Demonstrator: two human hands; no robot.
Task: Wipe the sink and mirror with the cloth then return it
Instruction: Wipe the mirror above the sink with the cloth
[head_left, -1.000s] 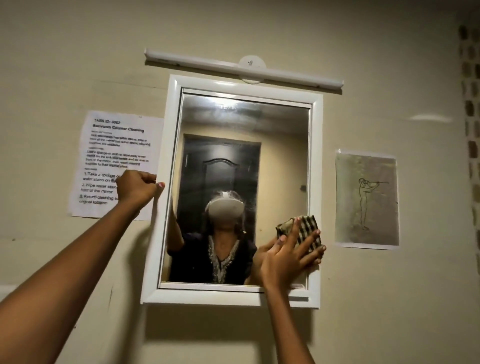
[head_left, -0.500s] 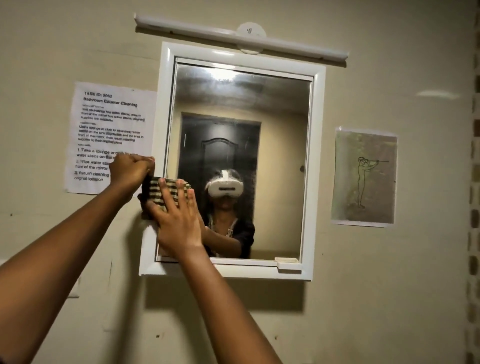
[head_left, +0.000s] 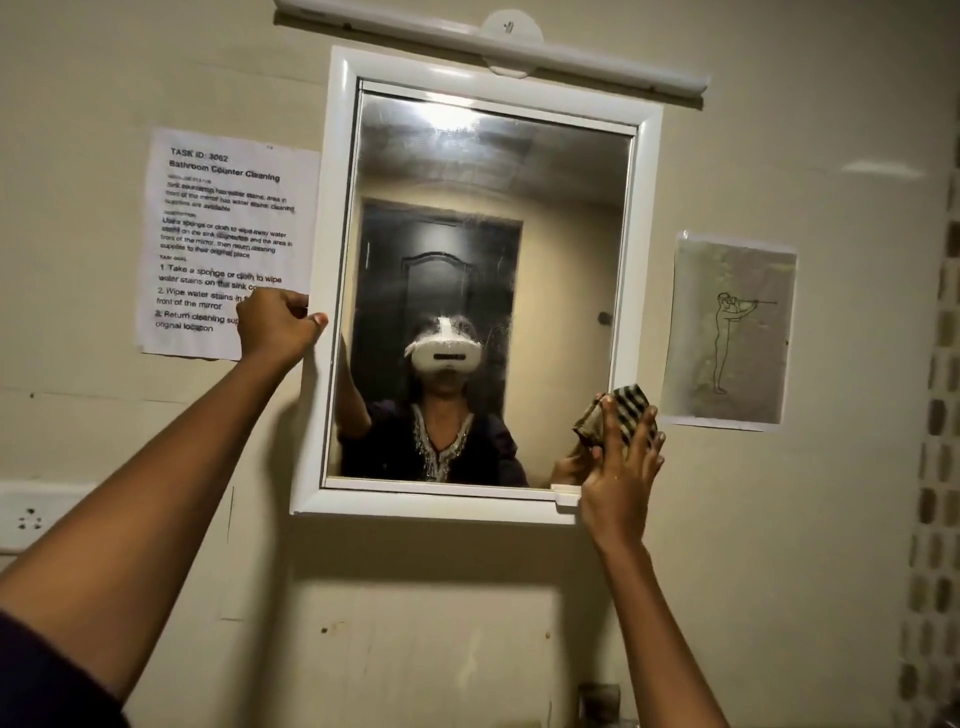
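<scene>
1. The right hand (head_left: 618, 475) presses a folded striped cloth (head_left: 621, 413) flat against the lower right corner of the wall mirror (head_left: 483, 270), fingers (head_left: 644, 434) spread across the fabric, which overlaps the white frame (head_left: 332, 291) there

2. Half a second ago the same cloth sat at the mirror's left edge, close to the other hand; it now lies at the opposite side, so a full sweep across the lower glass appears to have just been made

3. The left hand (head_left: 278, 325) is clenched on the frame's left edge, thumb on the front face, apparently steadying the mirror, much as in both earlier frames

4. Faint smears show on the upper and middle glass, suggesting the mirror stage is under way rather than finished; the cloth's return is judged to lie ahead

5. The sink is out of view, so its condition cannot be told from here

6. Containers: none can be made out with confidence; a small dark object (head_left: 597, 699) sits against the wall at the bottom edge below the mirror, too dim to name, and its contents, if any, cannot be seen

7. A printed instruction sheet (head_left: 208, 218) hangs just left of the frame, partly covered by the left hand; a line drawing (head_left: 732, 332) of a figure hangs to the right, and a tube light (head_left: 597, 57) runs above the mirror
</scene>
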